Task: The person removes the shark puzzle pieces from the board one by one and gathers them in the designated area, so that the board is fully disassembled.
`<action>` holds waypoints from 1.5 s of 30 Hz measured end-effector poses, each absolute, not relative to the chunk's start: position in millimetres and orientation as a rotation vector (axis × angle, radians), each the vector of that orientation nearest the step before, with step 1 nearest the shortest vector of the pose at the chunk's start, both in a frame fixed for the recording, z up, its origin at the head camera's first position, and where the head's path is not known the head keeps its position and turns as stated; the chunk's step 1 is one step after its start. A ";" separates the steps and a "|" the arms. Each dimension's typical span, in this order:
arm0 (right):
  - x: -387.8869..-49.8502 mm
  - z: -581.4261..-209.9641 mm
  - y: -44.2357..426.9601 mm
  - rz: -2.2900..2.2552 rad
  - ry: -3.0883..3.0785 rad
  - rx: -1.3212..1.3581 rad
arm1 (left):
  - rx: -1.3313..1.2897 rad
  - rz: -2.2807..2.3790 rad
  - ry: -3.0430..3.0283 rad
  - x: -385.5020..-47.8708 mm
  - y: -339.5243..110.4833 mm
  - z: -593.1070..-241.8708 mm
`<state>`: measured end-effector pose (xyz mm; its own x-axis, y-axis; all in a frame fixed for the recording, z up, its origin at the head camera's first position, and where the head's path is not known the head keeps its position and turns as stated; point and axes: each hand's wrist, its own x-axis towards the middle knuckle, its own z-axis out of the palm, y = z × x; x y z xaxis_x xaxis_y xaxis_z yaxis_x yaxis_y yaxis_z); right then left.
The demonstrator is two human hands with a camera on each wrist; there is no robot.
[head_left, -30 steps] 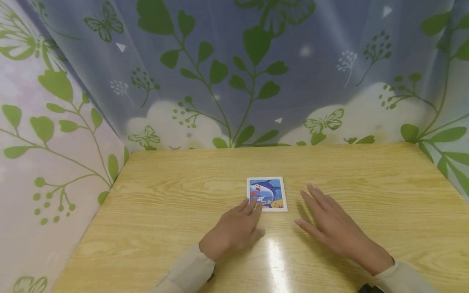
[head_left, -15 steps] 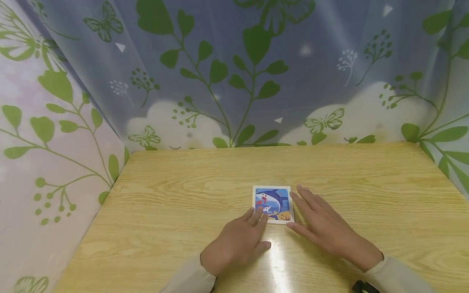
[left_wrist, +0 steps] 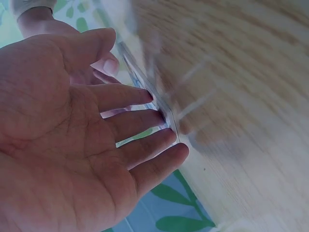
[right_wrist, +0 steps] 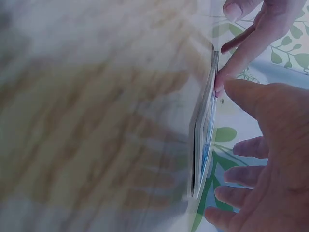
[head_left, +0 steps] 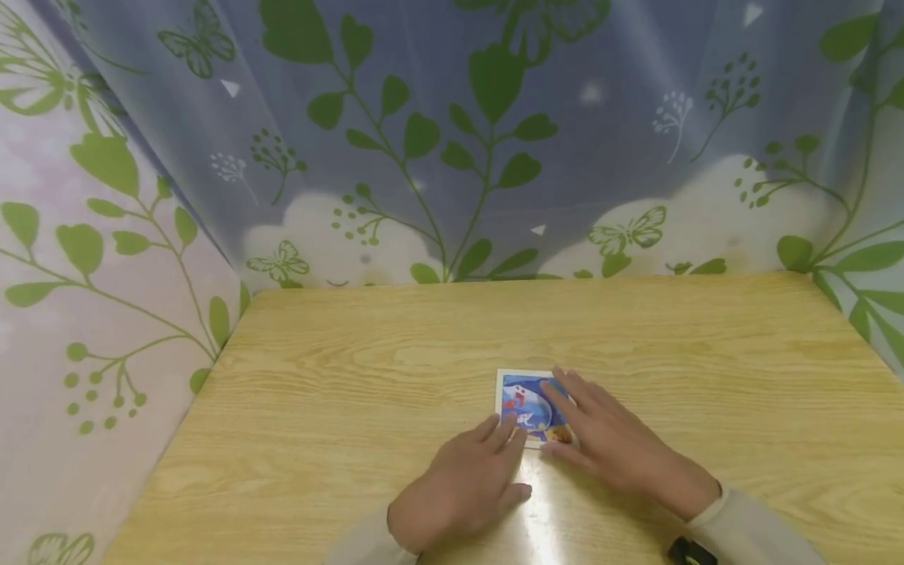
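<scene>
A small square picture board (head_left: 521, 390) with a white border and a blue shark scene lies flat on the wooden table. My left hand (head_left: 462, 482) touches its lower left part with straight fingertips, the thumb spread away. Over the board's right side reaches my right hand (head_left: 614, 443), fingers extended and covering that edge in the head view. In the right wrist view the board (right_wrist: 205, 130) appears edge-on, thin and layered. There the right fingers look slightly apart from it, so contact is hard to tell.
The wooden table (head_left: 339, 377) stretches around both hands and shows a bright reflection near the front. A blue curtain (head_left: 600, 118) with leaf and butterfly prints hangs behind it. A pale printed cloth (head_left: 141, 314) borders the left side. A dark watch (head_left: 690, 552) shows near the right sleeve.
The board has slid toward the person and slightly right, with the left fingertips staying on it. My right hand has come leftward from beside the board to over its right edge.
</scene>
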<state>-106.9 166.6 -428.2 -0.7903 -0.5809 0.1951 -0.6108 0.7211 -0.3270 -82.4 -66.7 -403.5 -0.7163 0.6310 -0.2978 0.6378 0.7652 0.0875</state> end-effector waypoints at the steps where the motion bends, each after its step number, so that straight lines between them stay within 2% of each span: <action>1: -106.6 -428.5 166.3 0.582 -2.841 0.992 | 0.982 -0.034 2.651 -81.8 -66.5 -403.2; 34: -106.5 -427.4 165.2 0.578 -2.910 1.121 | 1.027 0.018 2.638 -78.6 -65.9 -397.5; 45: -105.9 -428.3 163.9 0.572 -2.941 1.117 | 1.044 0.204 2.729 -92.3 -71.1 -396.9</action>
<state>-105.9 163.9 -428.3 -0.7548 -0.6519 0.0732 -0.6319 0.6925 -0.3481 -92.3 -71.1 -396.9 -0.7263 0.6713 -0.1479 0.6419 0.7393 0.2037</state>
